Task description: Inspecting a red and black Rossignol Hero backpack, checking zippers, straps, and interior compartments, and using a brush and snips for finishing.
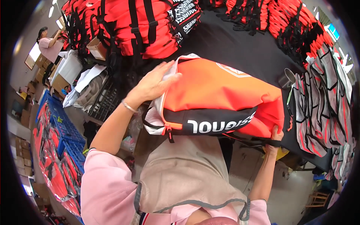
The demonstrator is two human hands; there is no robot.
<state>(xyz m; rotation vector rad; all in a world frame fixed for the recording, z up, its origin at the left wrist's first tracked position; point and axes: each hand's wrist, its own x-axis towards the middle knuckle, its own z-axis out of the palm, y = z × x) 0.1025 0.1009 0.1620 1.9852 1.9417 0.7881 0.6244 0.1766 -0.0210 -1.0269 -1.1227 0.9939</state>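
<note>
An orange-red and black bag (221,90) with white lettering lies across the near edge of the black table, in front of my body. My left hand (159,81) is on its left end, thumb over the orange panel and fingers along the pale grey edging. Below that hand, an orange zip with a black pull (170,129) shows at the bag's corner. At the right end, my right hand (275,140) grips the bottom corner by a black strap; part of its fingers is hidden behind the fabric.
Stacks of red bags with black straps (142,26) stand at the back of the black table (236,41). A metal cup (287,78) and grey pieces with red trim (322,101) are at right. Blue crates (69,138) hold wrapped red goods at left. Another person (50,45) stands far left.
</note>
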